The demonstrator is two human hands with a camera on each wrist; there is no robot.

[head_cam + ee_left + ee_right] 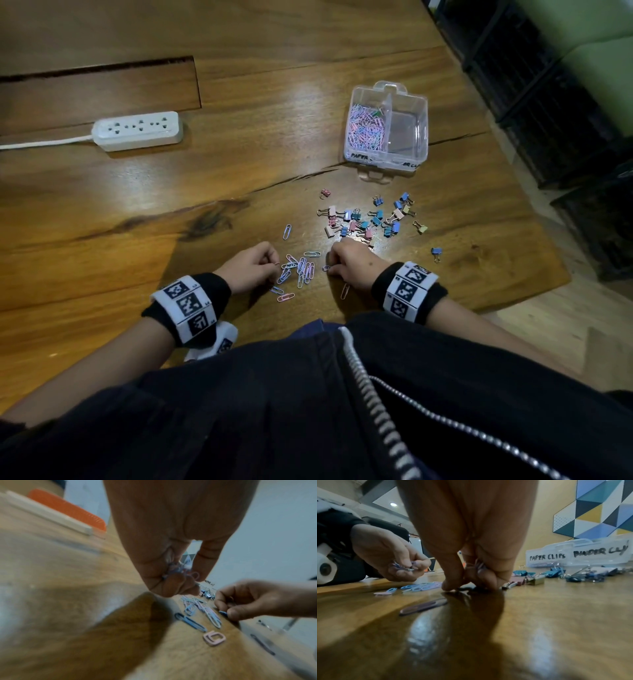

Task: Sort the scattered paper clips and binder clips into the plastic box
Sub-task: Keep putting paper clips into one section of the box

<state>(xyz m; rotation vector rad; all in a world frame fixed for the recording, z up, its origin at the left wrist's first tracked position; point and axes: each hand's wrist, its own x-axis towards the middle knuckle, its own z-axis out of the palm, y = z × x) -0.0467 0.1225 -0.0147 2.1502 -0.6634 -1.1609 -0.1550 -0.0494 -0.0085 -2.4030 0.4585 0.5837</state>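
Observation:
Pink and blue paper clips (298, 270) lie scattered on the wooden table between my hands. My left hand (253, 267) holds a small bunch of paper clips (178, 570) in its curled fingers, just left of the pile. My right hand (346, 262) also holds paper clips (477, 566) in its curled fingers, and its thumb and fingertips pinch a blue clip (223, 613) on the table. Coloured binder clips (371, 219) lie in a loose heap beyond my right hand. The clear plastic box (411, 154) stands farther back, its left compartment holding many paper clips.
A white power strip (137, 131) with its cord lies at the far left. A single blue binder clip (436, 251) sits apart on the right, near the table's right edge (534, 219). One pink paper clip (345, 290) lies under my right wrist. Dark crates (548, 102) stand beyond the edge.

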